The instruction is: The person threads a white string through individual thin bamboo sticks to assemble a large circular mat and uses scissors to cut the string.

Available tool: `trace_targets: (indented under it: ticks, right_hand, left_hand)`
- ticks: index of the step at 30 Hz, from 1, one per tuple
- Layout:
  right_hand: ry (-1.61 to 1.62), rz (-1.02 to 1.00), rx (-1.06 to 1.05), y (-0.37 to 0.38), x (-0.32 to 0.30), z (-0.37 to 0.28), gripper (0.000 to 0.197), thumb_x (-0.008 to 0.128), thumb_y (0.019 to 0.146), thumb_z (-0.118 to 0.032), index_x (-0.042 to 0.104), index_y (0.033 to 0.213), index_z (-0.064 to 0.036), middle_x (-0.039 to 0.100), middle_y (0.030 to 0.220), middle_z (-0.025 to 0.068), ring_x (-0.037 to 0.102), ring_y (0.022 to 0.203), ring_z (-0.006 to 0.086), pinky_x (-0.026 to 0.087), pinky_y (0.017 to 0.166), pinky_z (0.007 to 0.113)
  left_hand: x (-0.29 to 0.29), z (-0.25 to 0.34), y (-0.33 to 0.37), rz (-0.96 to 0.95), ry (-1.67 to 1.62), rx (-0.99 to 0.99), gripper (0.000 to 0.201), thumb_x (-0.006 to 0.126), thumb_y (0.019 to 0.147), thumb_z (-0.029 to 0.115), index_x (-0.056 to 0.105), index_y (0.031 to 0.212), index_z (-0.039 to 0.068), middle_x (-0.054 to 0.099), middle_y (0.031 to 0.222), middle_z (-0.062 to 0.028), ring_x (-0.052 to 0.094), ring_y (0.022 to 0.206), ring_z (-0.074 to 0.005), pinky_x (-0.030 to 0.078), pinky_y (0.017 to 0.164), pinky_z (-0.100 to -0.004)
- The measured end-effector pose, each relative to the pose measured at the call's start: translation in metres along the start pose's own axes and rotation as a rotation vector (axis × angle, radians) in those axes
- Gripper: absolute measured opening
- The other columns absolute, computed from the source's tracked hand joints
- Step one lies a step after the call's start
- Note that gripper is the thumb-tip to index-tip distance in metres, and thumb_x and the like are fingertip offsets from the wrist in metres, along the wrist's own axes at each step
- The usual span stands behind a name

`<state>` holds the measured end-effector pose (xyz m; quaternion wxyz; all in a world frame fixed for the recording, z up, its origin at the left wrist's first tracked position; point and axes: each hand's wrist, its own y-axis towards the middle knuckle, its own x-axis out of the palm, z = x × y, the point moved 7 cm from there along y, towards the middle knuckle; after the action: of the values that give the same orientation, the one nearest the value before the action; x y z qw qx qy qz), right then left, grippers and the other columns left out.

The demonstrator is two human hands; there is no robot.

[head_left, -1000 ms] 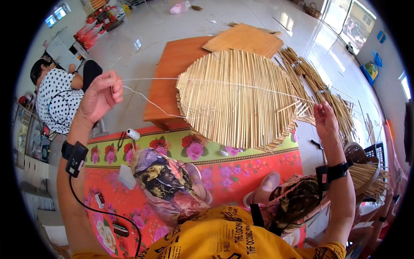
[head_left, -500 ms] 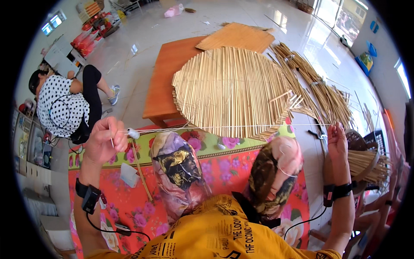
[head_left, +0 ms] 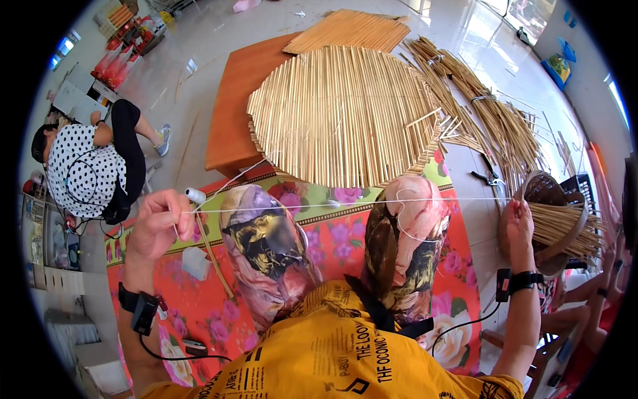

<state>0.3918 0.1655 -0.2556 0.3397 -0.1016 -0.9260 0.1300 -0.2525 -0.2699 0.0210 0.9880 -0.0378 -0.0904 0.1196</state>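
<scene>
A white thread (head_left: pixel 345 202) is stretched nearly straight across my knees between my two hands. My left hand (head_left: pixel 161 223) pinches its left end with fingers closed. Close by that hand is a small white thread spool (head_left: pixel 195 195); a strand leads from near it up to the mat's edge. On the right, my right hand (head_left: pixel 518 223) has its fingers curled together at the thread's other end. Ahead lies a round mat of pale stalks (head_left: pixel 339 120), with a few short pieces sticking out at its right edge. A loose curl of thread rests on my right knee.
An orange-brown table (head_left: pixel 229 100) carries the mat and a second stalk panel (head_left: pixel 352 30). Stalk bundles (head_left: pixel 485 113), black-handled shears (head_left: pixel 490 178) and a basket of stalks (head_left: pixel 565 233) are on the right. A person in a dotted shirt (head_left: pixel 83 169) sits at left.
My view has shifted, so the mat appears higher. The strand from the mat to the spool has separated from the stretched thread. Both hands still hold the thread wide apart.
</scene>
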Motion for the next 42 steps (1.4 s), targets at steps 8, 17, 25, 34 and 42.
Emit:
trace_targets:
  ticks: [8,17,25,34,42]
  right_hand:
    - [-0.410,0.248,-0.124,0.052,-0.080,-0.056,0.024,0.061,0.088,0.001,0.055,0.111,-0.0011,0.061,0.084,0.0108,0.063,0.070,0.0189,0.061,0.071,0.035]
    - [-1.133,-0.511,-0.545,-0.232,0.288,-0.006,0.029,0.057,0.087,-0.001,0.060,0.116,-0.0039,0.064,0.108,0.0056,0.051,0.055,0.0068,0.040,0.047,0.021]
    - [-0.839,-1.734,0.069,-0.417,0.360,0.104,0.038,0.071,0.083,-0.008,0.059,0.117,0.0031,0.068,0.092,0.0104,0.067,0.074,0.0144,0.053,0.062,0.027]
    - [-0.747,-1.502,0.585,-0.380,0.325,0.099,0.016,0.064,0.091,-0.010,0.067,0.097,0.0044,0.066,0.081,0.0051,0.061,0.068,0.0083,0.047,0.060,0.022]
    - [-0.678,-1.402,0.708,-0.361,0.321,0.095,0.012,0.064,0.088,-0.004,0.069,0.091,0.0068,0.065,0.075,0.0079,0.058,0.061,0.0097,0.045,0.056,0.023]
  left_hand:
    - [0.026,-0.010,0.009,-0.113,0.042,-0.054,0.006,0.058,0.081,0.001,0.055,0.075,0.001,0.059,0.073,-0.0117,0.058,0.062,-0.0172,0.049,0.053,-0.0288]
    - [0.083,-0.014,0.014,-0.325,0.162,-0.061,0.005,0.060,0.079,-0.006,0.060,0.077,-0.001,0.064,0.079,-0.0094,0.062,0.070,-0.0144,0.050,0.062,-0.0258]
    - [0.142,-0.010,0.014,-0.560,0.341,-0.011,0.004,0.063,0.081,-0.003,0.062,0.079,0.000,0.064,0.078,-0.0038,0.059,0.068,-0.0103,0.045,0.061,-0.0259]
    - [-0.024,-0.031,0.028,-0.028,0.356,-0.163,0.006,0.058,0.088,0.006,0.061,0.085,0.002,0.066,0.084,-0.0052,0.061,0.073,-0.0099,0.051,0.067,-0.0243]
    - [-0.141,-0.033,0.002,0.257,0.519,-0.212,0.011,0.058,0.090,0.012,0.059,0.086,0.002,0.062,0.082,-0.0036,0.059,0.072,-0.0087,0.049,0.069,-0.0228]
